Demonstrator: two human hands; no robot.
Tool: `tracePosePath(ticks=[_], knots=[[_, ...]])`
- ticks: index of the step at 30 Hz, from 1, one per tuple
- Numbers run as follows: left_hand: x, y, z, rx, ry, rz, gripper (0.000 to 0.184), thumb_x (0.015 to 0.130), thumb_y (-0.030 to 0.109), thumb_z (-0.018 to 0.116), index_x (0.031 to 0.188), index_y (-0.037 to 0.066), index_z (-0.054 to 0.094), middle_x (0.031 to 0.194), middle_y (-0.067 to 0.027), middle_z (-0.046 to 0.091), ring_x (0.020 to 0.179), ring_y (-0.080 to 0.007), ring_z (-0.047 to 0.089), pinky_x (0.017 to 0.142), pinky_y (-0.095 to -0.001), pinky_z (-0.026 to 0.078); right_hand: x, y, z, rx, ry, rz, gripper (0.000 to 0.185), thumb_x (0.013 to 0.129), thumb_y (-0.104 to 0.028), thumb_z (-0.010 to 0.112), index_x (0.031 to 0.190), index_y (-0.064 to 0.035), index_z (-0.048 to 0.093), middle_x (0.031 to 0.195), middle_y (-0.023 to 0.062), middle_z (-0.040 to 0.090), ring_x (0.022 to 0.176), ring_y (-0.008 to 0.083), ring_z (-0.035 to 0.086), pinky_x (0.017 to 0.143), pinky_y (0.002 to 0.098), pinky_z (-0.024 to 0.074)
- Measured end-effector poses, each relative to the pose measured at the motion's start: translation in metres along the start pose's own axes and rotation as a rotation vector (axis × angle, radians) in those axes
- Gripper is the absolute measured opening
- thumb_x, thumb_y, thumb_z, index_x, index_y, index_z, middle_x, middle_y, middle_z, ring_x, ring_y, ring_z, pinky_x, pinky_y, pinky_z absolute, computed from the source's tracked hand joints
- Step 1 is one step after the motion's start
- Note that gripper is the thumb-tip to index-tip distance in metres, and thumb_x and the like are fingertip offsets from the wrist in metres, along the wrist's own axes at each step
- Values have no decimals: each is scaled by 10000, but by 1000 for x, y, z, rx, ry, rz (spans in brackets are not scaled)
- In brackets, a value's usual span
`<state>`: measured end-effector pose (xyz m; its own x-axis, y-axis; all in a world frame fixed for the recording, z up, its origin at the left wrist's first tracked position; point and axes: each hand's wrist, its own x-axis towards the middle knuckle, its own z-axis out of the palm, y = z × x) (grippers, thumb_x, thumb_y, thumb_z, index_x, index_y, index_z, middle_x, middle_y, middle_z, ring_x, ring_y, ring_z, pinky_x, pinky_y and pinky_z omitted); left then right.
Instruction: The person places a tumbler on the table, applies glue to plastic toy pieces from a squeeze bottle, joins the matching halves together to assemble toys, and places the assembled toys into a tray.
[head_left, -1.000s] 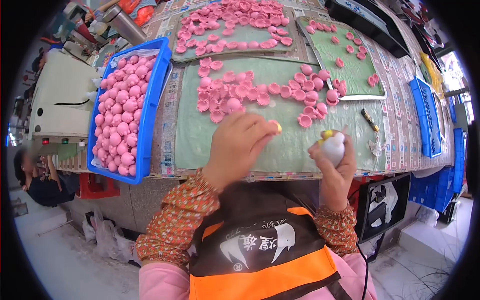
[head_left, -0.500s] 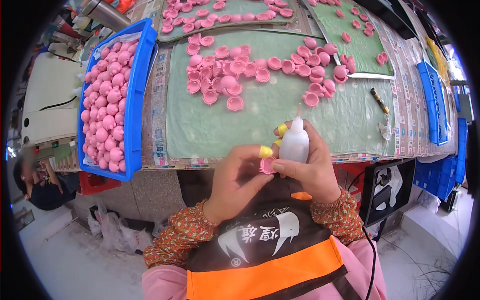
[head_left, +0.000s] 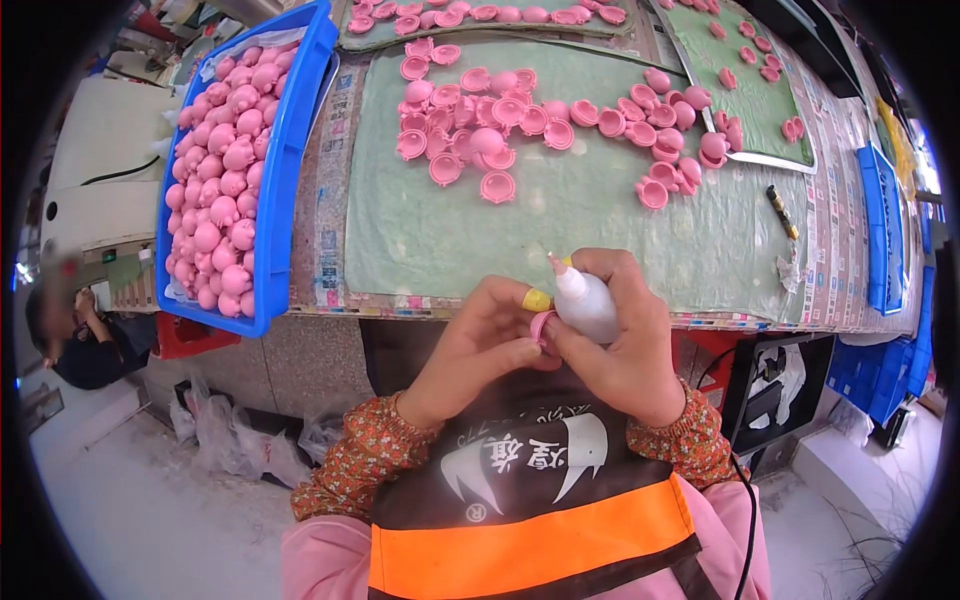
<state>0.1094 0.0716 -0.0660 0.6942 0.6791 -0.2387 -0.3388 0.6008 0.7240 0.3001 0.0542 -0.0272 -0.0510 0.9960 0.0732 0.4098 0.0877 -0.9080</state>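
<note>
My left hand [head_left: 487,335] pinches a small pink half shell [head_left: 541,325] between thumb and fingertips, one of which has yellow tape round it. The shell is seen edge-on, partly covered by fingers. My right hand [head_left: 625,340] is wrapped round a white squeeze bottle [head_left: 588,303] with a thin pinkish nozzle, tilted up and to the left. The right thumb reaches to the shell beside the left fingers. Both hands are above my lap, at the table's front edge. Beyond them, many pink half shells [head_left: 497,186] lie scattered on a green mat [head_left: 420,240].
A blue crate [head_left: 287,190] full of round pink pieces stands at the left. A dark marker-like stick [head_left: 782,212] and crumpled paper [head_left: 788,275] lie at the right. Metal-edged trays with more shells are at the back. Another person [head_left: 85,340] sits far left.
The shell has turned from facing up to edge-on, and my right thumb now bends against it. The bottle has tipped leftward and sits lower. The camera view has shifted slightly.
</note>
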Motion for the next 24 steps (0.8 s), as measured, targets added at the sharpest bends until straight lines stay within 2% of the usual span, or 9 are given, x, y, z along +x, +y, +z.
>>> tracePosePath(ticks=[1, 3, 7, 10, 14, 16, 18, 19, 24], knots=[[-1, 1, 0, 0, 3, 0, 347, 954, 90, 569, 1268, 82, 424, 1257, -95, 523, 1084, -179, 584, 940, -368, 521, -1, 2, 1, 2, -2, 0, 462, 776, -4, 727, 1174, -43, 495, 950, 48, 596, 858, 113, 603, 762, 282, 499], [-4, 5, -1, -148, 36, -77, 399, 955, 104, 573, 1318, 91, 408, 1270, -118, 535, 1044, -194, 610, 926, -376, 535, -4, 6, 1, 239, 2, 137, 452, 810, 9, 676, 1206, -19, 460, 1002, 82, 586, 869, 137, 606, 779, 295, 495], [-7, 13, -5, -280, 87, -111, 483, 951, 114, 585, 1387, 90, 379, 1290, -148, 543, 1017, -209, 627, 906, -382, 551, -10, 5, -10, 384, 58, 126, 435, 850, 41, 564, 1258, 20, 415, 1122, 132, 543, 887, 162, 609, 817, 297, 490], [-10, 12, -10, -311, 120, -87, 548, 964, 163, 580, 1443, 51, 338, 1308, -191, 534, 1023, -240, 643, 877, -403, 581, -19, 9, -25, 186, -100, 100, 471, 842, 40, 575, 1281, 25, 406, 1148, 133, 536, 895, 161, 606, 820, 290, 489], [-9, 11, -11, -382, 118, -45, 565, 953, 221, 606, 1428, 36, 363, 1267, -175, 551, 1027, -236, 640, 871, -401, 586, -30, 10, -25, 193, -176, 20, 531, 823, -34, 648, 1291, 26, 402, 1155, 122, 536, 908, 160, 594, 812, 274, 483], [-8, 7, -12, -416, 100, -24, 579, 947, 243, 616, 1428, 39, 365, 1254, -169, 557, 1026, -235, 640, 874, -401, 584, -34, 12, -18, 222, -128, -25, 549, 792, -65, 699, 1258, 19, 421, 1148, 121, 537, 894, 152, 583, 776, 273, 479], [-8, 5, -13, -418, 89, -5, 598, 939, 269, 629, 1429, 49, 367, 1236, -158, 563, 1032, -231, 636, 886, -403, 576, -36, 10, -18, 114, -76, -126, 531, 761, -80, 776, 1186, 30, 476, 967, 150, 615, 764, 226, 634, 672, 323, 504], [-8, 5, -13, -415, 89, -7, 598, 939, 269, 629, 1429, 49, 367, 1236, -158, 563, 1032, -231, 636, 886, -403, 576, -32, 10, -15, 185, -42, -171, 530, 719, -85, 808, 1142, 9, 503, 912, 145, 624, 681, 245, 635, 593, 329, 494], [-8, 5, -13, -353, 127, 6, 614, 916, 268, 662, 1427, 79, 380, 1242, -149, 567, 1026, -211, 622, 879, -383, 563, -19, -2, -18, 118, -56, -263, 446, 682, -86, 827, 1036, -19, 564, 816, 114, 642, 608, 241, 621, 538, 329, 474]])
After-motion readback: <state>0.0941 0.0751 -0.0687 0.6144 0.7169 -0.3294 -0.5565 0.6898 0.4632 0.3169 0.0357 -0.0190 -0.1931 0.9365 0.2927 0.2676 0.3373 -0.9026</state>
